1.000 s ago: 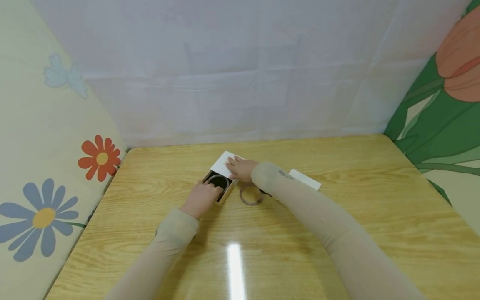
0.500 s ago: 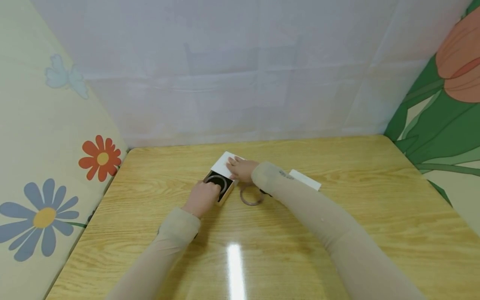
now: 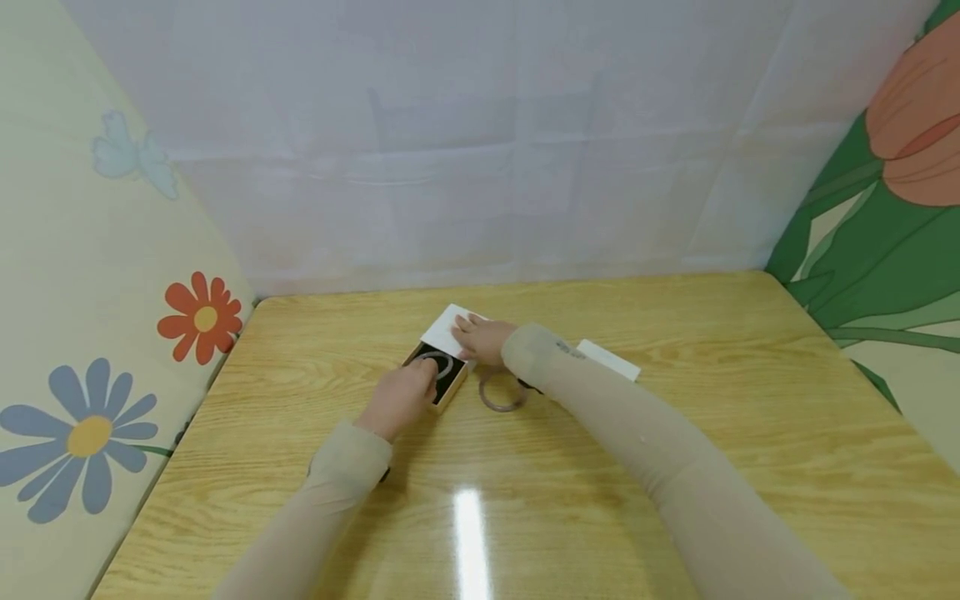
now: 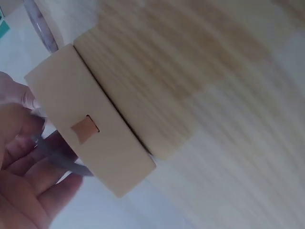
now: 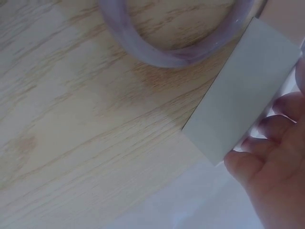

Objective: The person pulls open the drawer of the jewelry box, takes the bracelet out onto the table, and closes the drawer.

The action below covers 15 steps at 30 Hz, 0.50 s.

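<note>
A drawer-style box has a white sleeve and a tan, black-lined drawer, pulled partly out toward me. My left hand pinches the near side of a pale bangle over the drawer. In the left wrist view, thumb and fingers hold the bangle behind the tan drawer front, so part of it is hidden. My right hand rests on top of the sleeve with fingers spread. Just right of the box, a purplish bangle lies on the table, partly covered by the right wrist.
The wooden table has a white rectangular piece lying beyond the right forearm; the sleeve hides part of it. A white cloth hangs at the table's back edge. Painted flower panels stand left and right.
My left fingers have gone from reaching inside the drawer's bangle to pinching it, and the hand has drawn slightly back. The bangle looks shifted and tilted. The right hand stays on the sleeve.
</note>
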### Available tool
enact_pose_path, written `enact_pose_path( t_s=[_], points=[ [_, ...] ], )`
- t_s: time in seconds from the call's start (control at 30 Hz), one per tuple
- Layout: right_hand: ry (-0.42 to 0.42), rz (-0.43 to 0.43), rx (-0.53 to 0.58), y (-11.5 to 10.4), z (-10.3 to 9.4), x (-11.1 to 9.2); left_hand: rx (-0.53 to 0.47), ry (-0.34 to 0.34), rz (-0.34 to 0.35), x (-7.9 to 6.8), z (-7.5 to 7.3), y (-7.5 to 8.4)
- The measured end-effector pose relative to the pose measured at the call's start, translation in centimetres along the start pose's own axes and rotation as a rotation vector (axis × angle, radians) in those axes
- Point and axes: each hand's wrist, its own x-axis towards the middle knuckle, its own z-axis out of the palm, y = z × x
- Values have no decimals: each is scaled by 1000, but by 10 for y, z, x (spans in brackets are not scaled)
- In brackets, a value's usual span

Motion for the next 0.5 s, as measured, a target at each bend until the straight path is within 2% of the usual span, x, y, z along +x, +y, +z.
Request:
enact_pose_path(
  t_s=[0.13, 0.23, 0.33, 0.5],
  points=[
    [5, -6, -1, -1, -1, -1, -36, 116, 77, -3, 0, -2],
    [12, -10, -4, -1, -1, 0, -48, 167, 102, -5, -3, -2],
    [20, -16, -5, 0, -1, 1, -54, 180, 66, -6, -5, -2],
    [29, -24, 1, 1, 0, 2, -98, 212, -43, -7, -7, -2]
  ],
)
